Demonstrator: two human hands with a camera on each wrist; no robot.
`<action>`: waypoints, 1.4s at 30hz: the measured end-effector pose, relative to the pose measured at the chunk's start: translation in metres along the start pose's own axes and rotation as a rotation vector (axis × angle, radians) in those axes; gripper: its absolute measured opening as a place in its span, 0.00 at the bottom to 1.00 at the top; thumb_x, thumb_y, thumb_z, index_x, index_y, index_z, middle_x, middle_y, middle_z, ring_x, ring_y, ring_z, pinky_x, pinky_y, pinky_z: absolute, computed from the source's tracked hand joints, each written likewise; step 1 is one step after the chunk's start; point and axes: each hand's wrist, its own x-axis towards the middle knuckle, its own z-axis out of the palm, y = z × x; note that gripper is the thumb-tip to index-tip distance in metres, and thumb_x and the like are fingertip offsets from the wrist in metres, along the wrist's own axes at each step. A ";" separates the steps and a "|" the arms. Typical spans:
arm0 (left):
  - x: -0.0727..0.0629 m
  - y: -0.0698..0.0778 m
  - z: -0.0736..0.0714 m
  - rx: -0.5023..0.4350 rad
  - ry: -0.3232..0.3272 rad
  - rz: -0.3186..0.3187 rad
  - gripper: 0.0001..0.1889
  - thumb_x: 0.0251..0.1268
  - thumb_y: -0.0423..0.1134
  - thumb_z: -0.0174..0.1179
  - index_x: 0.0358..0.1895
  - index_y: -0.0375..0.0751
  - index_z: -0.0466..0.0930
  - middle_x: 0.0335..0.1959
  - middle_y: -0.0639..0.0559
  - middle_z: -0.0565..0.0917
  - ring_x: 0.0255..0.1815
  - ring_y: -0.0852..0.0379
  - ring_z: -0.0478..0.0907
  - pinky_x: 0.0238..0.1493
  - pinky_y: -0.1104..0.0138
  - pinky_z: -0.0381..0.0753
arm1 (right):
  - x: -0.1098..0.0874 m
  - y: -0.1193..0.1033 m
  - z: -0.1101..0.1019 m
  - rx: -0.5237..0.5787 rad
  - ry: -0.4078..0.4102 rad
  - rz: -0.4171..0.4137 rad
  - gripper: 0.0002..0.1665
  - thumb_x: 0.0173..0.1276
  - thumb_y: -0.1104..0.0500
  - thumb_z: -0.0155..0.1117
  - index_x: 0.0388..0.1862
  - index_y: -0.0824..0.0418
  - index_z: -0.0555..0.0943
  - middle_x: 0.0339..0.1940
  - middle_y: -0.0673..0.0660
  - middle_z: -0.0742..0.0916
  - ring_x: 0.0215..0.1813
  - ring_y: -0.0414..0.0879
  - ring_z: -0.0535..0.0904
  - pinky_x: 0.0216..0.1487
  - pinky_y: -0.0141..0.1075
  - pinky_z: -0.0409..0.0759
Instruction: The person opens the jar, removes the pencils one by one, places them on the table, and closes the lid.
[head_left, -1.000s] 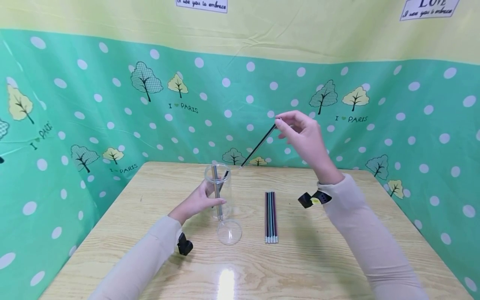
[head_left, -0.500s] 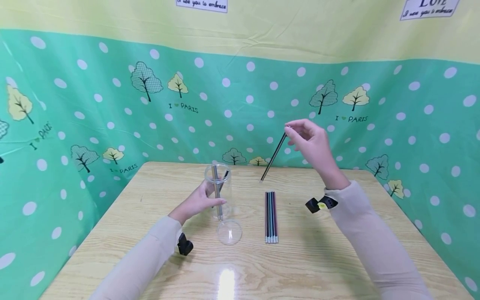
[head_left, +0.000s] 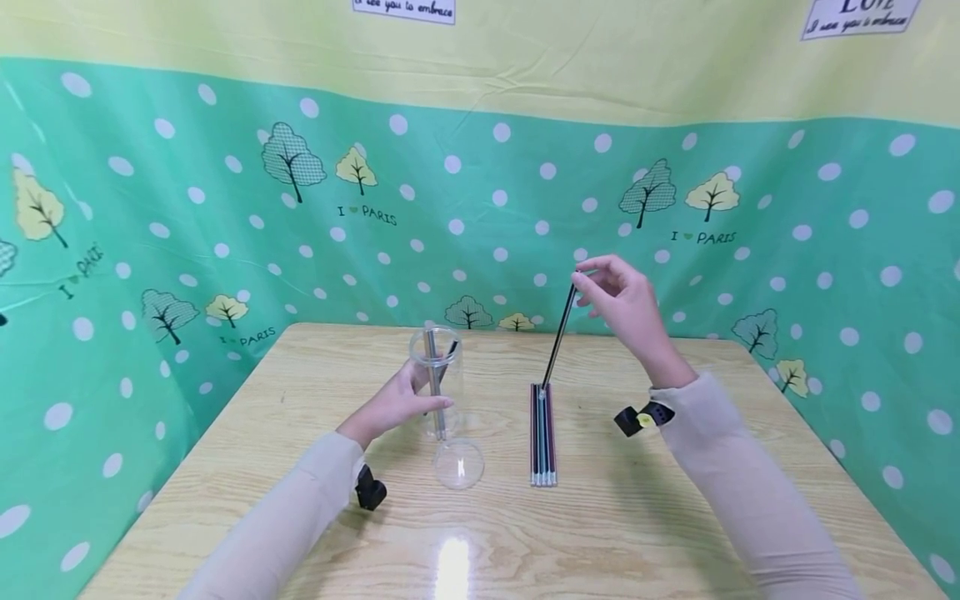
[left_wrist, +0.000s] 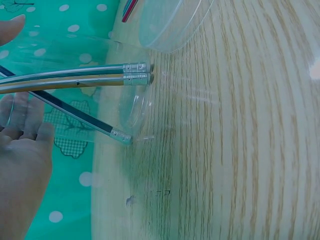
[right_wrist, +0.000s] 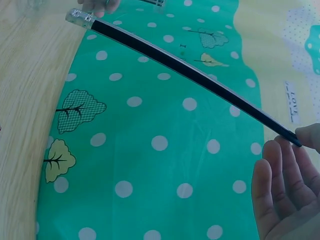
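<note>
My left hand (head_left: 393,406) holds a clear cylindrical jar (head_left: 456,387) upright on the table, with the fingers behind it and the thumb in front. Inside the jar stand a few pencils (left_wrist: 95,82); the left wrist view shows their metal-banded eraser ends at the bottom. My right hand (head_left: 624,307) pinches a black pencil (head_left: 558,340) by its sharpened tip between thumb and fingers. This pencil (right_wrist: 175,67) slants down, its eraser end lowest, over the far end of a row of pencils (head_left: 543,442). Whether it touches the row I cannot tell.
A clear round lid (head_left: 459,465) lies in front of the jar, left of the pencil row. The wooden table (head_left: 330,533) ends at a green polka-dot cloth (head_left: 495,225) behind and at both sides.
My right hand has moved right and down, carrying the black pencil from near the jar to above the row. The pencil hangs more steeply now. My left hand and the jar stay put.
</note>
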 end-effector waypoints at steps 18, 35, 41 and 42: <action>0.001 0.000 0.000 0.006 0.000 -0.006 0.47 0.61 0.35 0.72 0.78 0.46 0.51 0.78 0.43 0.58 0.79 0.44 0.51 0.77 0.50 0.47 | -0.001 0.055 0.006 0.002 -0.108 0.261 0.25 0.73 0.44 0.63 0.58 0.60 0.80 0.41 0.61 0.86 0.40 0.53 0.85 0.42 0.42 0.87; 0.001 0.000 0.001 0.001 0.000 -0.006 0.48 0.60 0.36 0.73 0.79 0.46 0.50 0.79 0.43 0.57 0.79 0.44 0.51 0.77 0.50 0.48 | -0.015 0.117 0.023 0.055 -0.176 0.455 0.24 0.76 0.53 0.60 0.59 0.71 0.77 0.46 0.64 0.84 0.40 0.51 0.84 0.45 0.41 0.87; 0.001 -0.001 0.001 0.007 -0.002 0.018 0.46 0.60 0.35 0.72 0.78 0.45 0.52 0.78 0.43 0.59 0.79 0.44 0.51 0.77 0.49 0.47 | -0.021 0.132 0.030 0.063 -0.186 0.505 0.23 0.76 0.54 0.60 0.59 0.72 0.76 0.46 0.64 0.84 0.39 0.48 0.83 0.45 0.39 0.87; 0.001 -0.001 0.001 0.007 0.001 0.018 0.46 0.60 0.34 0.72 0.78 0.46 0.53 0.78 0.44 0.60 0.79 0.44 0.51 0.77 0.48 0.47 | -0.022 0.134 0.032 0.061 -0.189 0.517 0.23 0.76 0.55 0.60 0.59 0.72 0.76 0.45 0.63 0.84 0.39 0.48 0.83 0.45 0.39 0.87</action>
